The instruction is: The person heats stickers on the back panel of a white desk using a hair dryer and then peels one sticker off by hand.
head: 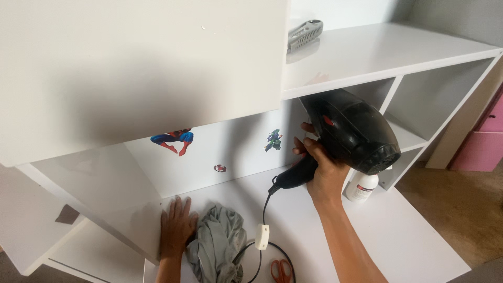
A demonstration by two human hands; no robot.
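Observation:
My right hand (pixel 322 170) grips the handle of a black hair dryer (pixel 352 128), its nozzle aimed at the white back panel of the cabinet (pixel 230 152), which carries small colourful stickers (pixel 173 139). Lower left, my left hand (pixel 177 226) rests flat, fingers spread, on the white cabinet floor (pixel 293 209). It touches a crumpled grey cloth (pixel 217 245) lying just to its right. The dryer's black cord with a white inline switch (pixel 262 236) trails down over the white surface.
Orange-handled scissors (pixel 282 270) lie at the bottom edge near the cord. A white bottle (pixel 362 186) stands behind the dryer. A grey tool (pixel 304 34) rests on the top shelf (pixel 377 50). An open white door panel (pixel 136 68) looms upper left. Pink drawers (pixel 484 139) are at right.

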